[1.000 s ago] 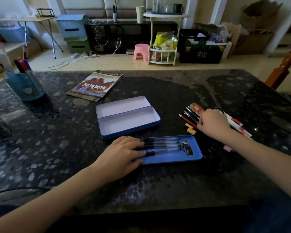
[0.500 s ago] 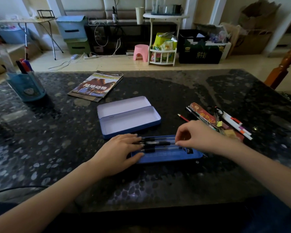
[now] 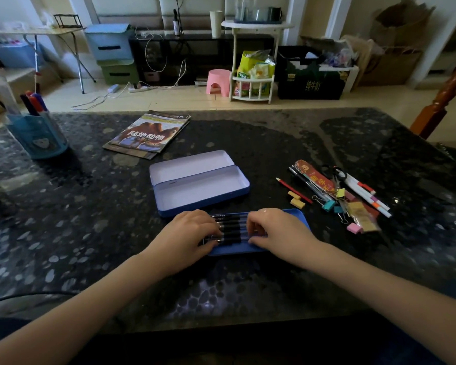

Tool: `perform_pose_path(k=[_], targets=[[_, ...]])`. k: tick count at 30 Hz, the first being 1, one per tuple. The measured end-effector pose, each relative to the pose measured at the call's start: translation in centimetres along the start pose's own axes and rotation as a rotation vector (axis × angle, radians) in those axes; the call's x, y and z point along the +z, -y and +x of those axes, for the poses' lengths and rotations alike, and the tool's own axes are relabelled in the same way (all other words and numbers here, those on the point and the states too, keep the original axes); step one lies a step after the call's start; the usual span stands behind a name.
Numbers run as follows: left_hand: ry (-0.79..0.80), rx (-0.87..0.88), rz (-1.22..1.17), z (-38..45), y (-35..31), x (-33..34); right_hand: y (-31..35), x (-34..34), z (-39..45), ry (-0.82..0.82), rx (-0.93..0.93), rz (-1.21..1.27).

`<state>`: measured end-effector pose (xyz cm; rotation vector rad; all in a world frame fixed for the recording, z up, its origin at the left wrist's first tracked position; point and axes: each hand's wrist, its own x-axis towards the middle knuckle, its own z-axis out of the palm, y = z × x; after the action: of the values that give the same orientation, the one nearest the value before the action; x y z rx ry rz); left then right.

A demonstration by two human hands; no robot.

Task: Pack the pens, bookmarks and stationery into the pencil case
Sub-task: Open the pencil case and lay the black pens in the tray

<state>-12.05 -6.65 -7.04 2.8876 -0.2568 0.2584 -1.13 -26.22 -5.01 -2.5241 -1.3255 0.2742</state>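
Pens (image 3: 231, 227), black-barrelled and lying side by side, fill the shallow blue tray (image 3: 298, 216) at the near middle of the table (image 3: 90, 233); about five rows show between the two hands, the exact count hidden under them. Left hand (image 3: 188, 237) lies flat on the left ends of the pens, its fingers (image 3: 213, 227) stretched and pressing down. Right hand (image 3: 278, 231) covers the right part of the tray, its fingers (image 3: 253, 227) bent down onto the pens; whether they pinch one I cannot tell.

Just beyond the tray sits one blue tin pencil case (image 3: 199, 181), hinged open, with a pale, smooth lining; both the base and the lid look bare inside.

To the right lies a loose heap of stationery: one red pencil (image 3: 292, 189), a dark pen (image 3: 304, 181), one red patterned bookmark (image 3: 313, 177), white markers (image 3: 366, 194) with coloured bands, several binder clips (image 3: 329, 205) in teal, yellow and pink, two yellow erasers (image 3: 295, 200) and one pink eraser (image 3: 353, 227).

At the far left stands one blue pen holder (image 3: 37, 135) holding several markers and a clear ruler. One glossy magazine (image 3: 148, 134) lies far of the pencil case. The table is dark, polished, pebble-patterned stone.
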Motion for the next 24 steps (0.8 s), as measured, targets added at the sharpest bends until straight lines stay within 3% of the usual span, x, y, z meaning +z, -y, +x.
perform_pose_path(k=[5,13,17,20,24], targets=[[0.001,-0.031,-0.003,0.2,0.2,0.3,-0.9,-0.1,0.4,-0.049,-0.091,-0.088],[0.007,-0.078,-0.014,0.4,0.4,0.4,-6.6,-4.1,2.6,-0.093,0.203,0.183],[0.011,-0.087,-0.014,0.4,0.4,0.4,-9.3,-5.0,2.5,-0.171,0.398,-0.044],[0.027,-0.083,-0.017,0.3,0.3,0.2,-10.1,-5.0,2.5,-0.109,0.562,-0.227],[0.040,-0.065,-0.021,0.0,0.0,0.1,-10.1,-4.4,2.3,-0.110,0.598,-0.352]])
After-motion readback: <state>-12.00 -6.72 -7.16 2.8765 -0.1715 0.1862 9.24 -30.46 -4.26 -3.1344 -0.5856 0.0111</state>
